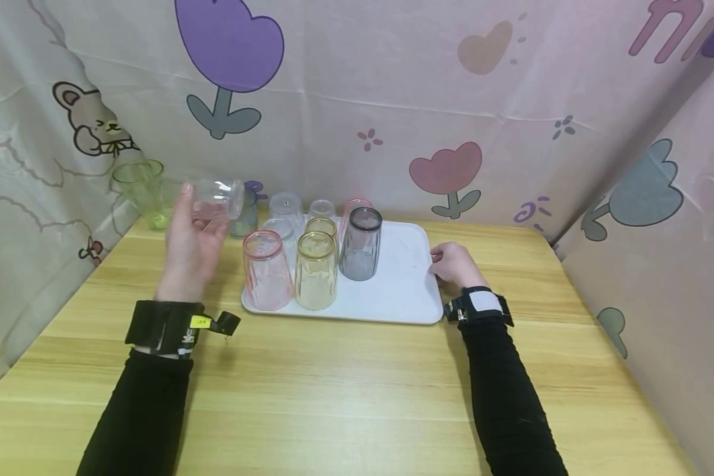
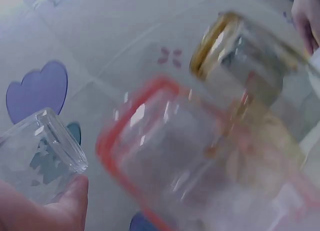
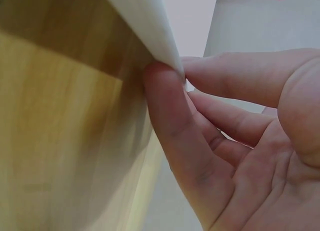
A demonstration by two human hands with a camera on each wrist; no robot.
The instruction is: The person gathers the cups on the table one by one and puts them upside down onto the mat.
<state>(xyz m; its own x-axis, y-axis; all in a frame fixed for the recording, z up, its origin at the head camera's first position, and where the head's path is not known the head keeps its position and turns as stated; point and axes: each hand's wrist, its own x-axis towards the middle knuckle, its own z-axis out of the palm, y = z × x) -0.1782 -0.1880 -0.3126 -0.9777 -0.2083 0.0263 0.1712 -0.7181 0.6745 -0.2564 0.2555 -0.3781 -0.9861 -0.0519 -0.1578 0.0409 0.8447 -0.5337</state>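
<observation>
Cups on a white tray, one lifted clear

Left hand (image 1: 192,246) grips a clear cup (image 1: 217,198) tipped on its side, raised above the tabletop (image 1: 357,383) just left of the tray (image 1: 407,291); its rim points toward the curtain backdrop (image 1: 357,86). Right hand (image 1: 454,263) pinches the tray's right edge, fingers curled under it and thumb on top.

On the tray stand a pink cup (image 1: 266,271), a yellow cup (image 1: 316,270) and a grey cup (image 1: 361,243) in the front row, with several clear and tinted cups behind them. A green cup (image 1: 141,192) stands off the tray at the tabletop's far left corner.

Writing: a small yellow tag (image 1: 200,322) sits on the left wrist strap, its print too small to read. Purple and pink letters at the backdrop's top right are cut off by the frame. The cups show no labels.

The left wrist view shows the clear cup's thick base (image 2: 62,141) held against the fingers (image 2: 65,208), and the pink cup's red rim (image 2: 150,156) and the yellow cup's gold rim (image 2: 215,41) close up, blurred. The right wrist view alone shows the fingertips (image 3: 165,86) under the tray corner (image 3: 150,26), touching it, with the wood grain beside.
</observation>
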